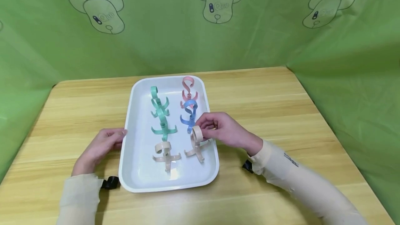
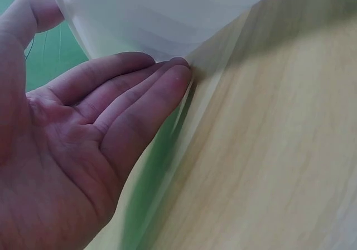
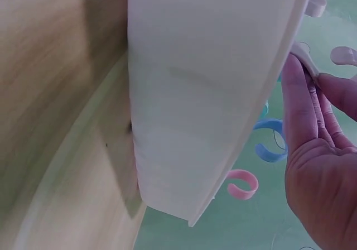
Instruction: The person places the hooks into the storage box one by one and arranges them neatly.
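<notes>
A white tray (image 1: 137, 169) holds several plastic multi-prong hooks, each with an open curl on top. My left hand (image 1: 105, 144) grips the tray's left edge; in the left wrist view the thumb is at the rim and nearly straight fingers (image 2: 134, 102) lie against the outer wall. At the tray's right side, my right hand (image 1: 223, 129) pinches the curl of a beige hook (image 1: 197, 134) between thumb and fingers; the right wrist view shows the pinched curl (image 3: 304, 57) at the fingertips. Just behind this hand stands a blue hook (image 1: 191, 117).
A second beige hook (image 1: 167, 157) stands at the tray's front left. Behind it are two green hooks (image 1: 164, 129), and a pink hook (image 1: 189, 94) stands at the back right. Green curtains (image 1: 168, 44) with printed bear heads border the wooden table (image 1: 265, 93).
</notes>
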`<act>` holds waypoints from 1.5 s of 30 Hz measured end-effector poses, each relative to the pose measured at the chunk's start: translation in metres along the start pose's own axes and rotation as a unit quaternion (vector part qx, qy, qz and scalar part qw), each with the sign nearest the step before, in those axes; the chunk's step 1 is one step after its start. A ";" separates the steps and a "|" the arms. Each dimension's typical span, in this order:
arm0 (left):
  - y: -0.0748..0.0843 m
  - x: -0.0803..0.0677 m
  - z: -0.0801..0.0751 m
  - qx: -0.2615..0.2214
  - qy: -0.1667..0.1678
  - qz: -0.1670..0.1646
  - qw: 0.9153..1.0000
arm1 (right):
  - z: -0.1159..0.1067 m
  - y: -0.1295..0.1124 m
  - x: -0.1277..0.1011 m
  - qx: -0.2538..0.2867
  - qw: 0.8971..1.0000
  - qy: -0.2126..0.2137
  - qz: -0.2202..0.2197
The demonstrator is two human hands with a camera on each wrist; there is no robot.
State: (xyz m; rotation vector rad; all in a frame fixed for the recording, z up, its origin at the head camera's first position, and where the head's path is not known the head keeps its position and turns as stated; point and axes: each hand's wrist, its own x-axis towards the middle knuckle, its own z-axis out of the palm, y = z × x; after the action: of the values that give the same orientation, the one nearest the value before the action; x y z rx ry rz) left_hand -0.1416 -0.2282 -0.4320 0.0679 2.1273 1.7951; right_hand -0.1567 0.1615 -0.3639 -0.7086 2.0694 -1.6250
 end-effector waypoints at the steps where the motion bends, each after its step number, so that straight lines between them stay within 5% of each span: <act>1: 0.000 0.000 0.000 0.000 0.001 -0.001 1.000 | 0.000 0.001 0.000 0.000 1.000 -0.001 0.000; 35: 0.000 0.003 -0.002 0.031 -0.005 0.001 1.000 | 0.001 0.014 -0.004 -0.017 1.000 -0.009 0.005; 45: 0.010 -0.005 -0.014 0.030 -0.032 0.022 0.999 | -0.038 0.014 -0.013 0.040 0.997 0.059 -0.008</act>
State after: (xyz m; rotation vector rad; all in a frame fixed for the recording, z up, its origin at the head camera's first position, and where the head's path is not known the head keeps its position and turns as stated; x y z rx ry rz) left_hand -0.1425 -0.2408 -0.4193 0.1869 2.1504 1.7283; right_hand -0.1713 0.2012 -0.3682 -0.6164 2.0707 -1.7880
